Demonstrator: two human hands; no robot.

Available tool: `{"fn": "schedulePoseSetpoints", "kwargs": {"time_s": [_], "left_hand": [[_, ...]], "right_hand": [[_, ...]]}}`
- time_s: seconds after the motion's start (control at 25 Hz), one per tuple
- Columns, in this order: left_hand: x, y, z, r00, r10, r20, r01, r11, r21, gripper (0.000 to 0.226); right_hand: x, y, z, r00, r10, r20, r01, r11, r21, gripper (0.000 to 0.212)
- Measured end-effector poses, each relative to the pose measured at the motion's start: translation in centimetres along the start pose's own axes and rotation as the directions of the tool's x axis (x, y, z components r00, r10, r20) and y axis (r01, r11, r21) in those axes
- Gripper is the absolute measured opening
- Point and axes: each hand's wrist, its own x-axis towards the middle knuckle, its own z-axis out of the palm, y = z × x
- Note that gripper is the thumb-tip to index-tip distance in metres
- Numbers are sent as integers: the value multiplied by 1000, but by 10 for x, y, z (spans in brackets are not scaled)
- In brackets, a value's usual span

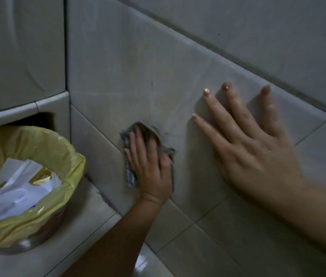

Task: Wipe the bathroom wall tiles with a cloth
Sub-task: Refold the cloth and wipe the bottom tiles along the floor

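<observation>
Pale grey wall tiles (pixel 138 66) with dark grout lines fill most of the view. My left hand (pixel 150 166) presses a crumpled grey cloth (pixel 130 176) flat against a low tile, near the corner of the wall. The cloth shows around my fingers and along the hand's left side. My right hand (pixel 248 140) lies flat on the wall to the right, fingers spread, holding nothing.
A waste bin (pixel 44 232) lined with a yellow bag (pixel 38 144) and holding crumpled paper stands on the floor at the lower left, under a tiled ledge (pixel 28 110). Floor tiles (pixel 98 212) run along the wall's base.
</observation>
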Motion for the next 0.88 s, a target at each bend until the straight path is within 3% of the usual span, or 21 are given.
{"fn": "schedulePoseSetpoints", "kwargs": {"time_s": [0.08, 0.2, 0.24, 0.32, 0.48, 0.56, 0.68, 0.88], "left_hand": [[5, -27, 4, 969, -248, -5, 248, 969, 16, 60], [-17, -54, 11, 840, -539, 61, 538, 842, 29, 71], [-24, -54, 12, 833, -548, 77, 543, 836, 78, 71], [-23, -34, 13, 889, -450, 83, 433, 886, 166, 76], [19, 43, -4, 993, -120, 17, 121, 991, -65, 57], [40, 29, -9, 1000, -21, -15, 20, 999, -41, 57], [60, -36, -5, 972, -231, -45, 228, 971, -69, 57], [-12, -78, -9, 830, -546, 113, 546, 837, 28, 76]], "right_hand": [[5, -4, 5, 1000, -1, -15, 1, 1000, -10, 50], [5, -2, 5, 1000, -10, -20, 10, 1000, -15, 50], [5, -3, 5, 1000, -16, -22, 15, 1000, -17, 51], [6, -7, 6, 999, -29, -17, 29, 1000, -11, 52], [7, -7, 7, 999, -43, -22, 43, 999, 12, 53], [7, -9, 8, 999, -26, -33, 27, 999, 37, 54], [6, -11, 9, 1000, 9, -22, -8, 997, 81, 52], [10, -17, 8, 999, 39, -22, -38, 996, 76, 48]]}}
